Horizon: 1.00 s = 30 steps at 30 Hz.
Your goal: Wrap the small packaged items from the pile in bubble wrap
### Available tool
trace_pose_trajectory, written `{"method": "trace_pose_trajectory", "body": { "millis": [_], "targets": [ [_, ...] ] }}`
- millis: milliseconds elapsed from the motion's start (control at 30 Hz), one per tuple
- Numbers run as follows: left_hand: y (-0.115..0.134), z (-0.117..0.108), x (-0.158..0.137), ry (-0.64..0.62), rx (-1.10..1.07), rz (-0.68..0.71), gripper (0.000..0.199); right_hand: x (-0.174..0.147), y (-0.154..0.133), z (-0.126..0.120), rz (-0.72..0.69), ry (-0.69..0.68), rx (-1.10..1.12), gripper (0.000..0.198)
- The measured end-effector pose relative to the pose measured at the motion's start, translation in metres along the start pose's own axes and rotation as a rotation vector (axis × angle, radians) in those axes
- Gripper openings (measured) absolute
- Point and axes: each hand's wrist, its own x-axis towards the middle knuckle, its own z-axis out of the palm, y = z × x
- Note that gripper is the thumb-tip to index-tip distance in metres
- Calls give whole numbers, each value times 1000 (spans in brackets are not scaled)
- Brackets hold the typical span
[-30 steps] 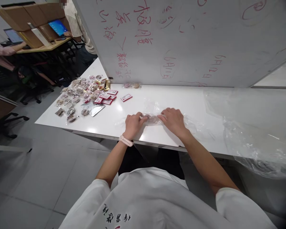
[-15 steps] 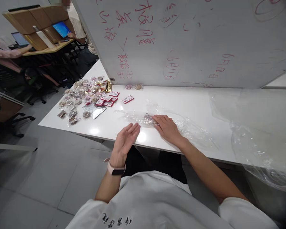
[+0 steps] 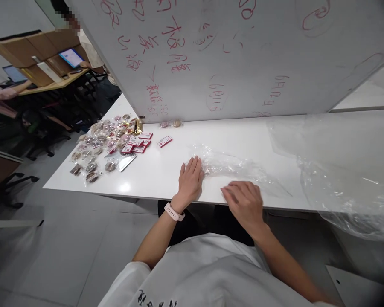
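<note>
The left hand [image 3: 190, 179] lies flat on the white table [image 3: 166, 170], palm down and fingers stretched forward, its fingertips pressing the near left end of a clear plastic bag [image 3: 233, 168]; it clasps nothing — it only rests on the film; a pale pink watch [image 3: 173, 211] sits on that wrist. The right hand [image 3: 245, 202] hovers at the table's front edge, just right of the left one, fingers loosely curled and somewhat blurred; it appears to grip nothing, though whether it touches the bag's near edge I cannot tell. The bag lies crumpled and flattened on the table between the two hands and the whiteboard [image 3: 230, 55], running from the left fingertips off to the right; what it may hold is too faint to make out.

Farther right a large sheet of clear plastic [image 3: 345, 170] drapes over the table and hangs past its front edge. Well to the left, a heap of small wrapped snack packets [image 3: 97, 147] covers the table's far left corner, with a few red-and-white cards [image 3: 141, 143] beside it and one more card [image 3: 164, 141] lying alone nearer the bag. The whiteboard stands upright along the table's back edge, scrawled with red marker; beyond it, another person stands at a wooden desk [image 3: 51, 83] — a tablet [image 3: 69, 56] glowing there.
</note>
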Motion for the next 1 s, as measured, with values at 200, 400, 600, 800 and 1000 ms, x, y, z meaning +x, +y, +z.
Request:
{"method": "trace_pose_trajectory", "body": {
  "millis": [200, 400, 600, 800, 1000],
  "targets": [
    [5, 2, -2, 20, -33, 27, 47, -9, 26, -15, 136, -14, -151, 42],
    [6, 1, -6, 3, -65, 48, 28, 57, -6, 22, -205, -309, 185, 49],
    [5, -13, -18, 201, -301, -55, 70, 82, 10, 33, -357, -544, 323, 72],
    [4, -27, -33, 23, -251, 141, 59, 72, 15, 29, -383, -495, 366, 46],
    [-1, -37, -32, -28, -328, -13, 34, 63, -2, 9, -137, -527, 436, 31]
  ]
}}
